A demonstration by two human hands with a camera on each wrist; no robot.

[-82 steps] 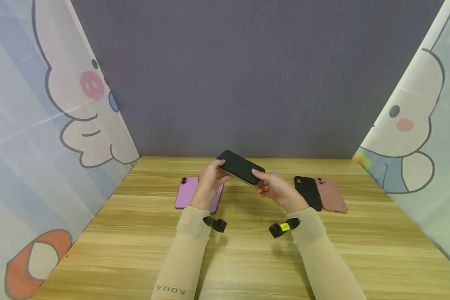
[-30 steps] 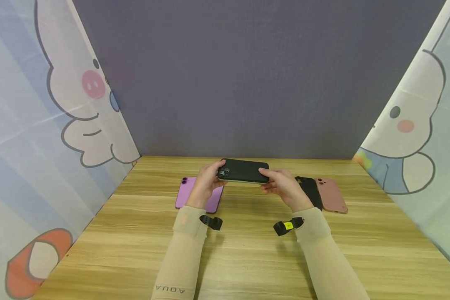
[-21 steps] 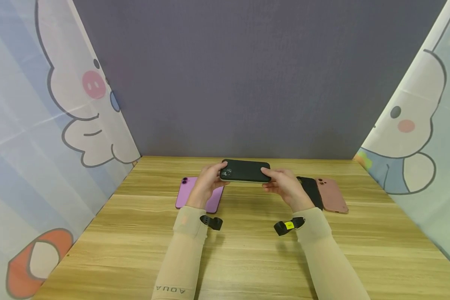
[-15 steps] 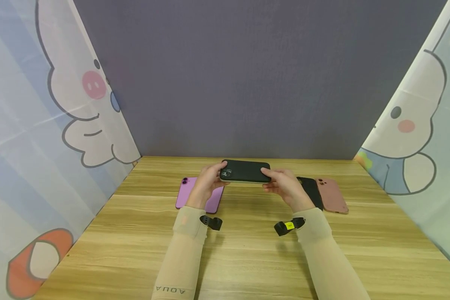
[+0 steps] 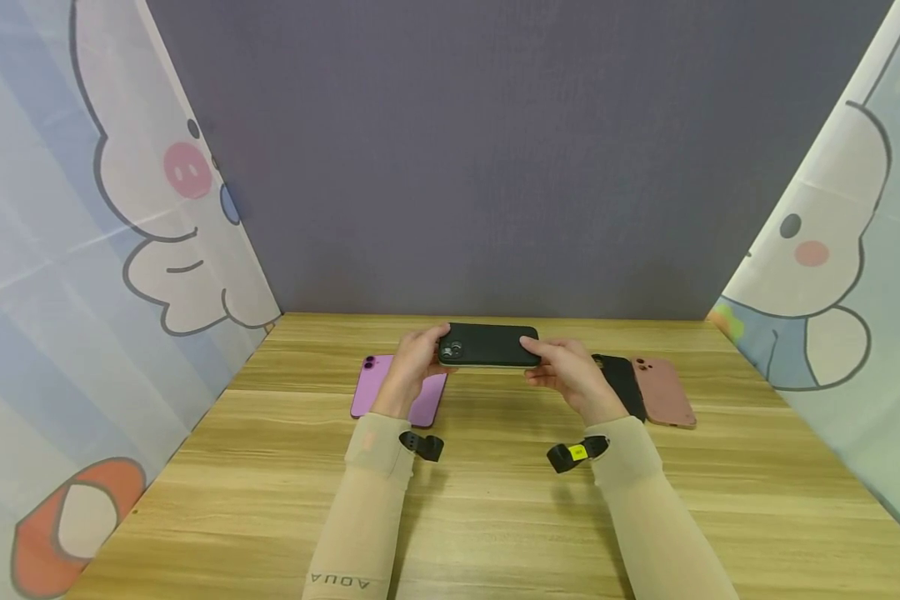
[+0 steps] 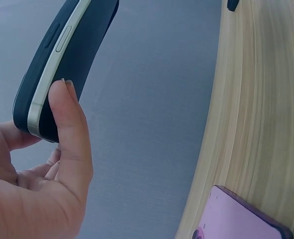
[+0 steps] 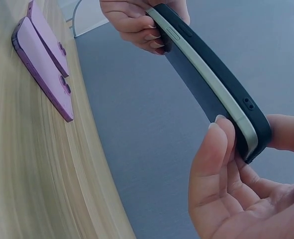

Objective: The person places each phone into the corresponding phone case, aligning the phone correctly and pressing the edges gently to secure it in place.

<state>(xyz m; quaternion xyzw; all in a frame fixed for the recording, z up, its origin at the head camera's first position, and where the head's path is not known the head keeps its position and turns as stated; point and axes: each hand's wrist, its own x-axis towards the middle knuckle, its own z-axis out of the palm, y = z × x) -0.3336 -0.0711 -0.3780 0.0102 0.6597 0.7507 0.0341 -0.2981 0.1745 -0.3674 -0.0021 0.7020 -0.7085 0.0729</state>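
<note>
Above the wooden table, both hands hold a phone in a black phone case [image 5: 491, 344], its camera end to the left and its back facing up. The phone's pale metal side [image 7: 209, 74] shows along the case in the right wrist view; the button side wall of the case sits off that frame. My left hand [image 5: 418, 358] pinches the camera end, thumb on top and fingers beneath. Gripping the other end is my right hand [image 5: 570, 367], its thumb on the case's back. In the left wrist view, fingers [image 6: 69, 129] press the screen side.
Two purple phones [image 5: 372, 383] lie at the left, partly behind the left forearm. A second black case [image 5: 621, 385] and a pink case [image 5: 665, 392] lie side by side at the right. A grey panel [image 5: 487, 167] stands behind the table [image 5: 495, 500].
Earlier the phone and case slanted down to the right; now they are level, the camera end having come down. Over the last second both hands stay nearly still around it.
</note>
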